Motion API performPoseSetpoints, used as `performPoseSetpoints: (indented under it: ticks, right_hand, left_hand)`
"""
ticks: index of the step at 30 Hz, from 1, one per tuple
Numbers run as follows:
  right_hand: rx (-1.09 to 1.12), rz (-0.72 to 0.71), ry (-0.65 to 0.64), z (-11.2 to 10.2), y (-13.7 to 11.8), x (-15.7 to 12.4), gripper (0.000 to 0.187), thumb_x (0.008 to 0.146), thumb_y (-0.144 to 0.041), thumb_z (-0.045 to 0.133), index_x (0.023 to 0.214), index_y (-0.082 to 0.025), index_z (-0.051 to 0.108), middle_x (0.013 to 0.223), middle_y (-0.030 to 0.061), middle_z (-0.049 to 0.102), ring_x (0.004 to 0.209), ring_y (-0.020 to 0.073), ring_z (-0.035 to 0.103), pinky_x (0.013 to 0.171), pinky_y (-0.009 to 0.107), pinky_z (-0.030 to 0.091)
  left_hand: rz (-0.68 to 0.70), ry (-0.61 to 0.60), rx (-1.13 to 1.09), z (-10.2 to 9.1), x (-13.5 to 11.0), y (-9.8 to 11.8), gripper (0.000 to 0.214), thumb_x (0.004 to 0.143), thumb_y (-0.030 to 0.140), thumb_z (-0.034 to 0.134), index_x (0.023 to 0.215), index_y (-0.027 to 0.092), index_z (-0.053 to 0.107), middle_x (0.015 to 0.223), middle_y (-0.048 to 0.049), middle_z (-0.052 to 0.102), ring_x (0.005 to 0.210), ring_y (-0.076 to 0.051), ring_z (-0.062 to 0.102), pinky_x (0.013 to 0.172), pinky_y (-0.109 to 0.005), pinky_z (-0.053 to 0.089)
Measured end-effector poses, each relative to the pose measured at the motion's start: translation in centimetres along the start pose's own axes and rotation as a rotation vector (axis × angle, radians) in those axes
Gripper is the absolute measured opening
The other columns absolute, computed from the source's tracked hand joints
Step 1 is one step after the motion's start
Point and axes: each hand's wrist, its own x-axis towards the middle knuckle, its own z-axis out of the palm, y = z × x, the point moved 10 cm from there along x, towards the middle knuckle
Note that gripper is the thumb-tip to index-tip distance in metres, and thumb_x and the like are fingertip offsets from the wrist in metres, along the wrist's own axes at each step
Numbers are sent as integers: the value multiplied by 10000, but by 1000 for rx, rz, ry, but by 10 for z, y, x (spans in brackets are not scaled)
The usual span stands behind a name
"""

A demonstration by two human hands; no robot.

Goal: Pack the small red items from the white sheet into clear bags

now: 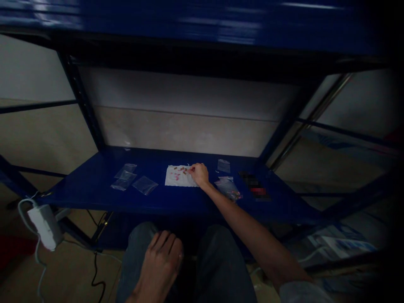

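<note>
A sheet of white paper [178, 176] lies on the blue metal shelf [94, 189], scattered with small brown and pink bits [182, 170]. My right hand [200, 174] reaches over the paper's right edge, its fingertips among the brown bits. Whether they pinch one is too small to tell. Just right of that hand lies a clear plastic bag holding colored bits [229, 189]. My left hand [160, 265] rests on my jeans-covered left thigh [135, 252], well below the shelf, holding nothing.
Several flat clear plastic bags [124, 176] lie left of the paper, and a small one [223, 166] lies behind my right hand. A blurred dark strip [255, 186] sits on the shelf's right. Overhead runs a blue upper shelf [189, 25]. A white power adapter [46, 226] hangs at lower left with cables.
</note>
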Motion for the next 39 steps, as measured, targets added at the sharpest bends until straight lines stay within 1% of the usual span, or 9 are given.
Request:
performPoseSetpoints:
  ticks: [4,9,12,16,19,23,28,31,39]
  right_hand:
    - [24,8,-6,4,-2,0,206,771,-420,713,800,-217,717,854,44,709,826,173,614,713,228,434]
    - [102,13,-16,7,-3,1,145,803,-337,676,812,-199,718,860,53,707,860,175,617,750,233,429]
    - [135,30,-35,5,-3,2,125,801,-296,669,829,-185,719,860,57,712,807,159,630,718,222,434]
    - [159,44,-75,3,-3,5,102,773,-264,693,821,-181,726,852,53,722,776,141,644,691,199,439]
    - [162,93,-104,6,2,9,99,759,-235,694,825,-176,738,860,63,734,780,143,659,682,191,446]
    - [164,159,-148,13,8,15,99,719,-194,704,800,-167,754,822,73,743,740,151,675,629,183,445]
    - [189,162,-167,17,7,22,107,675,-163,721,769,-139,764,785,96,742,722,158,678,601,181,430]
    - [215,155,-173,18,9,22,118,670,-159,712,771,-129,767,768,86,738,711,153,672,595,182,427]
    - [309,139,-149,6,17,19,120,659,-134,687,752,-125,762,744,60,733,724,168,666,648,202,461]
  left_hand:
    - [-34,-16,37,0,1,-4,172,882,107,454,777,202,552,767,-48,611,785,-225,541,728,-392,399]
    - [-145,-22,58,-6,3,-24,154,877,113,464,772,195,540,759,-37,620,794,-223,540,721,-370,376]
    - [-213,-5,29,-10,4,-35,155,865,113,480,745,200,526,740,-26,626,772,-211,544,709,-347,370]
    - [-239,14,21,-13,4,-40,155,848,103,485,740,205,527,731,-23,635,766,-211,553,713,-336,371]
    - [-280,18,-13,-12,4,-46,147,847,114,491,738,205,527,720,-18,629,765,-205,562,712,-318,372]
    - [-394,19,-78,-10,1,-60,127,856,163,505,739,203,535,709,-8,614,729,-181,569,659,-277,356]
    - [-513,23,-129,-9,-4,-73,116,855,200,498,760,202,565,688,1,595,649,-151,558,601,-248,318]
    - [-576,31,-224,-5,-6,-80,87,823,204,527,746,205,568,670,11,597,624,-142,549,587,-241,310]
    - [-647,123,-702,17,-5,-90,84,726,215,583,670,190,526,611,35,568,574,-117,528,579,-218,360]
